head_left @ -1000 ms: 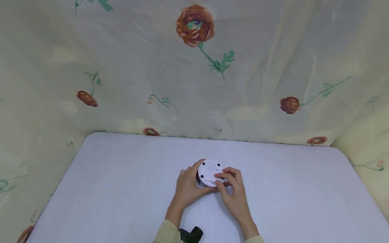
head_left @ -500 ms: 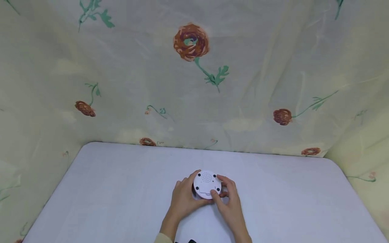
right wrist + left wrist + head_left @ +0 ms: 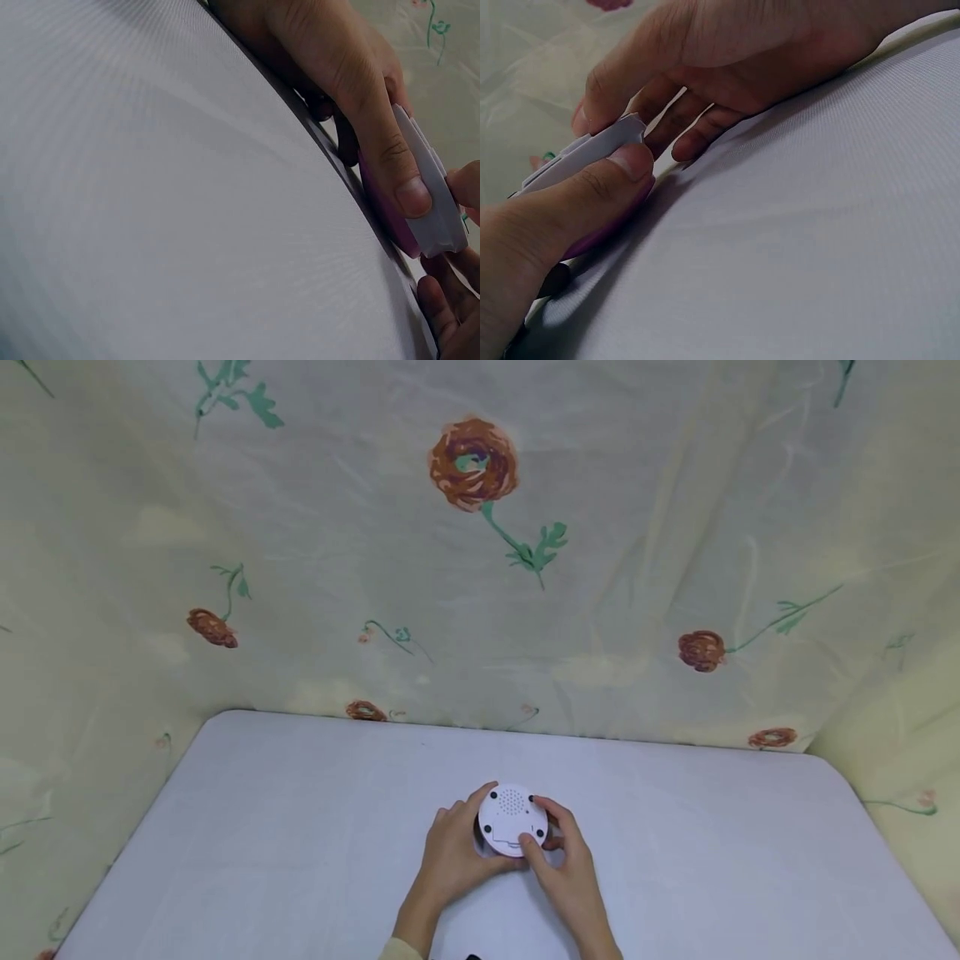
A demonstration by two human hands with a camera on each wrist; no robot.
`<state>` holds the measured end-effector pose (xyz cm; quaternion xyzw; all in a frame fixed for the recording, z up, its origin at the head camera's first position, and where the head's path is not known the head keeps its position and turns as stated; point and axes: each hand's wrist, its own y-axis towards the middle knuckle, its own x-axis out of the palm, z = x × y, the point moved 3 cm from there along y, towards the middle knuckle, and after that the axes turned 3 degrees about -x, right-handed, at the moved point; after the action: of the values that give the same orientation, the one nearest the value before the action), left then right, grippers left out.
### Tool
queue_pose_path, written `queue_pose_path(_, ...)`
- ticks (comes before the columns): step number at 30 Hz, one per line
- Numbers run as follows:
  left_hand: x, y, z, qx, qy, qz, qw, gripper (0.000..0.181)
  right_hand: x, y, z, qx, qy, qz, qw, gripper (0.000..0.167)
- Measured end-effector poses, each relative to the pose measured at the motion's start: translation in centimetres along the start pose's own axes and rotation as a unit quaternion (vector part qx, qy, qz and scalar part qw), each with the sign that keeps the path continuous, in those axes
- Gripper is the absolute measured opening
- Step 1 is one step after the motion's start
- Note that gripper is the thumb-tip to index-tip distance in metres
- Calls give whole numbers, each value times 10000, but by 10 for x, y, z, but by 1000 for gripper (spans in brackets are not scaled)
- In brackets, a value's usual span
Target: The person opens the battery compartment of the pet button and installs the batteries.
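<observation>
A round white device [image 3: 513, 817] shows its underside, with a patch of small speaker holes, black rubber feet and an outlined battery cover [image 3: 506, 838]. Its other side is purple in the right wrist view. My left hand [image 3: 454, 847] grips it by the left rim, the thumb [image 3: 600, 184] lying along the near edge. With my right hand [image 3: 567, 860] I hold the right side: the thumb rests on the face at the battery cover's edge, and the forefinger touches the rim near a far rubber foot. The other right fingers are partly hidden behind the device.
The device is held above a white table [image 3: 315, 827]. A flower-printed curtain [image 3: 615, 610] hangs behind the table and along its sides. Part of a small black object [image 3: 473, 957] shows at the head view's bottom edge.
My right fingers have moved from the device's face to its far right rim, while the thumb stays by the battery cover. The head view has tilted upward.
</observation>
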<state>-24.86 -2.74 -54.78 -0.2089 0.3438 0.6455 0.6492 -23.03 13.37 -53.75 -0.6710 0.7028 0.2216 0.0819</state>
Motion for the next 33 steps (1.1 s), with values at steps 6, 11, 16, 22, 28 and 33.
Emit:
queue_pose_path(6,1,-1,-1,-66,-23,-22,10000,102,-5,-3,-28,26,18,-21,10000,51)
queue_pose_path(11,1,0,-1,-121,23,-72,9999,103,-6,-3,-35,55,68,-42,10000,50)
queue_pose_path(16,1,0,-2,-120,13,-80,9999,103,-1,-1,-14,-55,127,61,9999,50)
queue_pose_path(22,1,-1,-2,-178,-102,-122,9997,102,1,-1,5,-106,30,19,9999,48)
queue_pose_path(28,-1,-2,-1,-277,-373,-197,9987,99,-6,-3,11,-569,534,-119,9969,49)
queue_pose_path(33,-4,-1,-3,-456,-588,-87,9972,90,-11,1,9,-1317,982,-564,9848,56)
